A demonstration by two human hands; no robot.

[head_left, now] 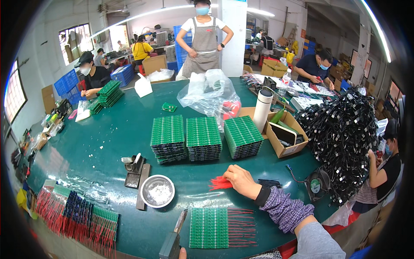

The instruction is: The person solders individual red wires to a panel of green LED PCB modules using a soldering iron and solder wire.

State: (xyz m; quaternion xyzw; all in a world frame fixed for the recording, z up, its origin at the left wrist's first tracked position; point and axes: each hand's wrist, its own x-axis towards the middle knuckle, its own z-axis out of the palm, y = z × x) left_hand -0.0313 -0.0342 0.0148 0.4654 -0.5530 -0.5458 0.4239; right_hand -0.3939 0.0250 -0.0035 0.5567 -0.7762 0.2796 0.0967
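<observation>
My right hand reaches over the table with its fingers pinched at the end of a bundle of red wires. How many wires it grips is hidden. At the lower edge, only a fingertip of my left hand shows, against the grey body of a soldering iron whose metal tip points up and away from me. Just right of that tip lies a green circuit board panel, with a row of red wires along its right edge. Black wires lie beyond my right wrist.
A white bowl of pale flakes stands beside a soldering stand. Stacked green panels rise behind. Wired panels overlap at the left edge. A cardboard box, small fan and black cable heap are at right. Co-workers surround the table.
</observation>
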